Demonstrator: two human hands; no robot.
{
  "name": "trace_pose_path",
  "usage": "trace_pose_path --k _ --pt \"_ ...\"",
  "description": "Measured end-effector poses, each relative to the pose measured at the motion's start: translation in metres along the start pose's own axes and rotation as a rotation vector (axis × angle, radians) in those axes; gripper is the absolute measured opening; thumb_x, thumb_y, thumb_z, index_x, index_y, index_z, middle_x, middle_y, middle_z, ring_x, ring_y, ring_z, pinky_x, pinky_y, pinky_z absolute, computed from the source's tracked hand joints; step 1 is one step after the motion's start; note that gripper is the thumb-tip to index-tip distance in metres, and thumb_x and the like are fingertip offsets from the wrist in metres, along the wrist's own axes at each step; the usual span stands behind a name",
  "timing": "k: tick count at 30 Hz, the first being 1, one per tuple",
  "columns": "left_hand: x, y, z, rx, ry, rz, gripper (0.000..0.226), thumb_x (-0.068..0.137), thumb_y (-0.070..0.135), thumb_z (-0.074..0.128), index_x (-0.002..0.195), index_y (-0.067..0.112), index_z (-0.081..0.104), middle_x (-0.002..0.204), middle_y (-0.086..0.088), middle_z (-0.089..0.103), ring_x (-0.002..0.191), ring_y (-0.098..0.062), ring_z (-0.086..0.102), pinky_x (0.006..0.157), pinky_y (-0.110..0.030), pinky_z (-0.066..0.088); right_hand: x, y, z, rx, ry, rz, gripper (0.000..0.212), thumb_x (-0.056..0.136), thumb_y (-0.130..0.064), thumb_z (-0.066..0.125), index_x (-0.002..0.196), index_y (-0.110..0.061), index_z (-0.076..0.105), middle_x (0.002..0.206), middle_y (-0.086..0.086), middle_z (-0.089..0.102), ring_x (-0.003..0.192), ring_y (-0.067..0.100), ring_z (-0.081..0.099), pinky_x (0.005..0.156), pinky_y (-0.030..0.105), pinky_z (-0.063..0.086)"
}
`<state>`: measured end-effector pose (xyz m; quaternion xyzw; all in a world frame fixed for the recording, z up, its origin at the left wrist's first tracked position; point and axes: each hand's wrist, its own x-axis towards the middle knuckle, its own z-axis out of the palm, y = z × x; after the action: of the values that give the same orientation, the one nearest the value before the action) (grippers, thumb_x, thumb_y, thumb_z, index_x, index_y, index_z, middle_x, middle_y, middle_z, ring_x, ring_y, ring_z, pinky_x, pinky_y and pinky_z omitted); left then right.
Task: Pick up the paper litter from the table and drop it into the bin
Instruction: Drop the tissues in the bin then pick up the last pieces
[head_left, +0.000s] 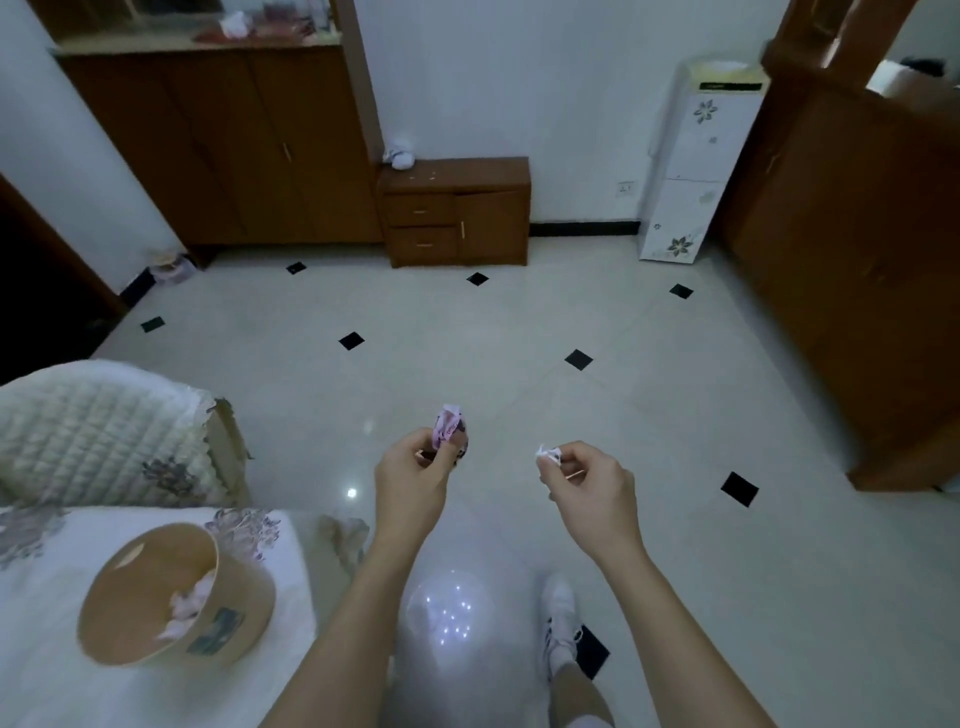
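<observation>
My left hand (415, 470) is held out over the floor, its fingers closed on a crumpled pink-and-white paper scrap (448, 425). My right hand (589, 478) pinches a small white paper scrap (548, 456) at about the same height. A round tan bin (218, 618) stands on the cloth-covered table (47, 649) at the lower left. Pale crumpled paper (187, 605) lies inside the bin. Both hands are to the right of the table and well apart from the bin.
A quilted chair back (93, 431) stands behind the table at left. A low wooden cabinet (457, 213) and a white water dispenser (691, 166) line the far wall. Tall wooden cupboards (852, 270) flank the tiled floor (519, 332). My foot in a white shoe (561, 613) is below.
</observation>
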<state>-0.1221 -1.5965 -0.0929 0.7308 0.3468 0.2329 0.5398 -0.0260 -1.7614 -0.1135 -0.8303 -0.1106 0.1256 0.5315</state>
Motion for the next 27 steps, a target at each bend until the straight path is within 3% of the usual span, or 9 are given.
trace_pose_path --k 5,8,14,21,27 --pt "0.069 0.003 0.008 -0.021 0.141 -0.08 0.022 0.088 0.033 0.066 0.071 0.019 0.068 0.052 0.007 0.054 0.051 -0.014 0.038 0.046 -0.022 0.03 0.092 -0.019 0.031 -0.009 -0.144 -0.061 0.018 0.083 -0.044 0.066 0.074 -0.029 0.068 0.069 -0.009 0.071 0.066 0.011 0.069 0.073 0.042 0.059" --pt "0.112 0.014 0.009 0.007 0.228 -0.097 0.021 0.088 0.032 0.065 0.071 0.021 0.068 0.055 0.013 0.06 0.051 -0.012 0.041 0.045 -0.016 0.031 0.152 -0.039 0.05 -0.025 -0.246 -0.104 0.018 0.084 -0.043 0.067 0.074 -0.028 0.068 0.069 -0.009 0.07 0.066 0.011 0.069 0.073 0.042 0.059" --pt "0.164 0.031 -0.016 0.006 0.471 -0.116 0.028 0.088 0.033 0.065 0.061 0.028 0.061 0.048 0.011 0.05 0.047 -0.013 0.033 0.043 -0.018 0.024 0.232 -0.092 0.115 -0.072 -0.507 -0.252 0.018 0.085 -0.04 0.067 0.074 -0.026 0.067 0.069 -0.006 0.07 0.066 0.014 0.07 0.073 0.042 0.058" --pt "0.118 0.02 -0.082 0.068 0.907 -0.207 0.026 0.084 0.039 0.068 0.059 0.037 0.061 0.047 0.016 0.049 0.043 -0.004 0.038 0.044 -0.014 0.027 0.193 -0.128 0.219 -0.084 -0.925 -0.446 0.018 0.083 -0.038 0.069 0.073 -0.024 0.068 0.067 -0.003 0.07 0.069 0.017 0.07 0.074 0.046 0.058" --pt "0.025 0.002 -0.123 0.121 1.212 -0.289 0.039 0.09 0.031 0.069 0.056 0.024 0.05 0.046 0.007 0.04 0.045 -0.008 0.034 0.048 -0.021 0.026 0.111 -0.145 0.265 -0.095 -1.197 -0.665 0.026 0.077 -0.056 0.061 0.075 -0.031 0.066 0.065 -0.008 0.068 0.064 0.012 0.069 0.067 0.041 0.058"
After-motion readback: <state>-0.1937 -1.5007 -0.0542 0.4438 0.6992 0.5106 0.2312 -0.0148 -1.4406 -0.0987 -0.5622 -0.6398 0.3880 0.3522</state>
